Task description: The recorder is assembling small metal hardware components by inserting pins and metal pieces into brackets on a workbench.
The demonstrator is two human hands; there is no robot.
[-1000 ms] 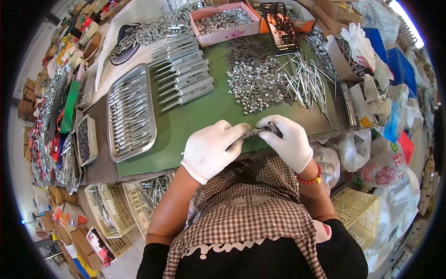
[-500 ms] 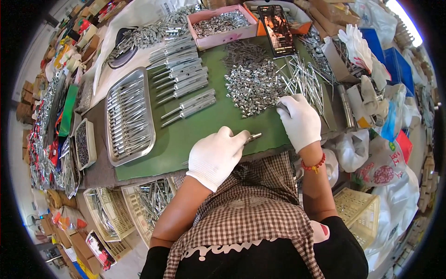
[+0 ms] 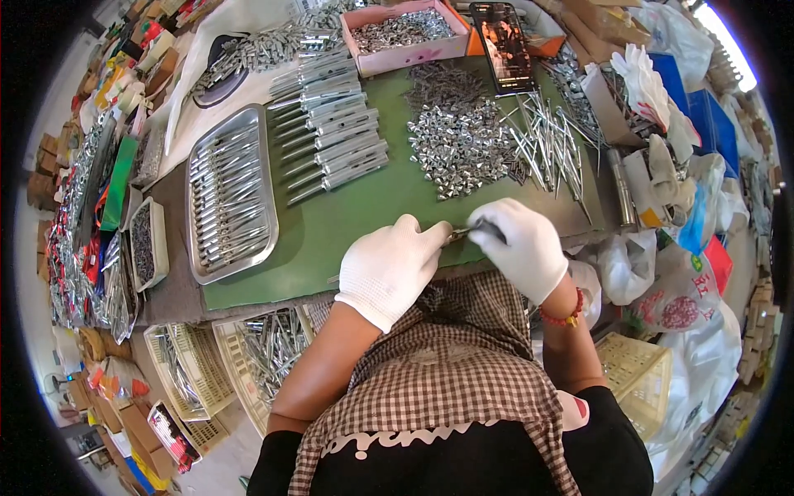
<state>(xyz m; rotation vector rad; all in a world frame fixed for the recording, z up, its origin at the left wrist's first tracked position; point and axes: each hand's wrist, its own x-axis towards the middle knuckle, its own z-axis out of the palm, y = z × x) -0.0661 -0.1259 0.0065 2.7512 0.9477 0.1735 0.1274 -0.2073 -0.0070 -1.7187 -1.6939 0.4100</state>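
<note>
Left hand [image 3: 389, 269], white-gloved, is clamping a metal rod [image 3: 457, 235], thumb and forefinger pinching together near its exposed end. Right hand [image 3: 525, 252], also gloved, is curling its fingers together on a dark piece [image 3: 490, 229]; motion is blurring that grip.

Change: the right hand is no longer reaching out beside the heap; it is now working just beside the left, at the rod's end. Reading this as a shift from one-handed holding to two-handed work on that end. Whether dark piece and rod are touching, cannot tell.

Around them, big to small. A green mat [image 3: 331, 240] is covering the bench under the work. A steel tray [image 3: 270, 178] is lying at left, holding slim metal pieces side by side. Right of it a row of thicker shafts [image 3: 351, 136] is resting, thin ends pointing left. A silver heap [image 3: 459, 153] of small caps is spreading beyond the hands, loose thin rods [image 3: 550, 149] fanning out at its right. A pink box [image 3: 413, 54] is standing farther back; a phone [image 3: 503, 50] is propping up just right of it.

Last, the rod: lying above the mat's near edge, between the hands. Long axis is running left to right across the body, rising slightly toward the right in view; the exposed tip is pointing at the right hand.
</note>
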